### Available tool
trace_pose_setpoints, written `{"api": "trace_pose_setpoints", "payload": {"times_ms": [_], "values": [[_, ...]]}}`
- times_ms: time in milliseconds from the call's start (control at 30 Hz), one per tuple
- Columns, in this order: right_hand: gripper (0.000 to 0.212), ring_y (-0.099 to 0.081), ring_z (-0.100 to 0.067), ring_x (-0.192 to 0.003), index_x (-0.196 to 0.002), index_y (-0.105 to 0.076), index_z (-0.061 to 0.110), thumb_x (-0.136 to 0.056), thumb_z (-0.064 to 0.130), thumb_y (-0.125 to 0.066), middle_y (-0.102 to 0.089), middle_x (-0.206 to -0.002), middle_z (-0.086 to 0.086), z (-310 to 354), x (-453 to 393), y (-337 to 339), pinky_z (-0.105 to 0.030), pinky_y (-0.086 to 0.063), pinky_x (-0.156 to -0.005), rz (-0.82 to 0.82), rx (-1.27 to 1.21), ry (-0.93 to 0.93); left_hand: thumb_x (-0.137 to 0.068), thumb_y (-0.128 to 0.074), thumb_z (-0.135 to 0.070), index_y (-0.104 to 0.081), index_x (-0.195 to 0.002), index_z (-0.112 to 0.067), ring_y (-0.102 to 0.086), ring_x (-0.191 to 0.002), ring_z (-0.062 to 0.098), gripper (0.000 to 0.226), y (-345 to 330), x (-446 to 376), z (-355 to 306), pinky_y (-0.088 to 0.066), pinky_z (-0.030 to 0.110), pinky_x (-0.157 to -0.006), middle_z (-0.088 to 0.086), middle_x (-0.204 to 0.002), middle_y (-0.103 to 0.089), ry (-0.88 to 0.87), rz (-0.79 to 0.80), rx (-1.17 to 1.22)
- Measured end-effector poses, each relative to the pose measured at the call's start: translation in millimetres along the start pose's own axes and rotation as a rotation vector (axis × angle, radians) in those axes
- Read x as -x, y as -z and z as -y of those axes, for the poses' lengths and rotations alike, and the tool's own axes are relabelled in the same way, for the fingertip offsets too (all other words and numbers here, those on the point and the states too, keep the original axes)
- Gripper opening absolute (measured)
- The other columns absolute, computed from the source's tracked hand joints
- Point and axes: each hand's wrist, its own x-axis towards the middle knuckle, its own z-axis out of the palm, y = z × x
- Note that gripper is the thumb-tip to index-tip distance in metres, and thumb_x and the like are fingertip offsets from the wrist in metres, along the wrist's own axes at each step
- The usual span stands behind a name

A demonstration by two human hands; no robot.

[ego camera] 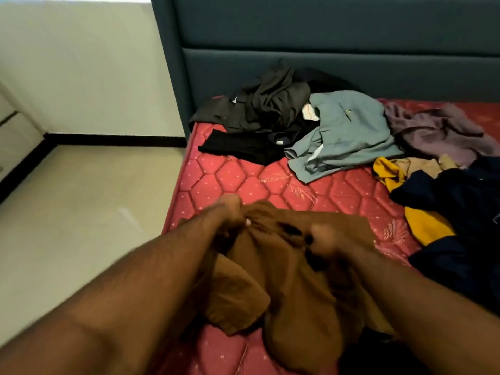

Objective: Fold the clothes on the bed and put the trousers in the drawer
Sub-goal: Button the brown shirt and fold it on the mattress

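A brown garment (pixel 286 280) hangs bunched above the near part of the red quilted mattress (pixel 232 180). My left hand (pixel 230 212) grips its upper edge on the left, and my right hand (pixel 324 239) grips the same edge on the right. Both hands are blurred. Whether the brown piece is trousers or a shirt cannot be told. Unfolded clothes lie further back: a dark grey and black heap (pixel 265 115), a grey-blue shirt (pixel 349 133), a mauve garment (pixel 441 131), a yellow piece (pixel 424 226) and a navy garment (pixel 465 212) at the right.
A teal padded headboard (pixel 324 50) stands behind the bed. Pale tiled floor (pixel 81 212) lies to the left, edged by a black skirting. A pale piece of furniture with drawer fronts (pixel 10 125) shows at the far left edge.
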Motion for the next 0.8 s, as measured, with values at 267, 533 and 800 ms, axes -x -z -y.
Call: {"api": "trace_pose_setpoints", "payload": {"times_ms": [267,533,800], "values": [[0.025,-0.063,-0.033,-0.097,-0.105,-0.064,0.02,-0.084,0.035,-0.064,-0.069,-0.102,-0.011,44.8,89.2,156.8,-0.031,-0.039,-0.067,-0.954,0.129,0.225,-0.078,-0.074,-0.025,-0.061,-0.113,-0.026,-0.061,-0.089,0.017,0.037,111.4,96.3,-48.1,-0.047,0.029,-0.077,-0.004,-0.1,-0.068,-0.449,-0.846,0.478],[0.03,-0.063,-0.027,-0.106,-0.116,-0.061,0.026,-0.089,0.036,-0.054,-0.065,-0.118,-0.002,4.2,145.0,23.9,-0.035,-0.05,-0.079,-0.703,0.335,0.079,-0.076,-0.077,-0.033,-0.068,-0.109,-0.018,-0.067,-0.096,0.031,0.037,16.8,147.6,45.5,-0.053,0.037,-0.075,0.008,-0.1,-0.069,-0.159,-0.494,-0.054],[0.04,-0.057,-0.031,-0.114,-0.116,-0.06,0.011,-0.09,0.041,-0.055,-0.057,-0.125,-0.012,-10.9,144.1,-118.7,-0.033,-0.047,-0.088,-0.162,0.267,-0.026,-0.086,-0.057,-0.035,-0.05,-0.133,-0.019,-0.055,-0.119,0.035,0.05,-107.2,151.1,121.5,-0.046,0.038,-0.096,0.013,-0.133,-0.054,-0.028,-0.404,-0.102]]}}
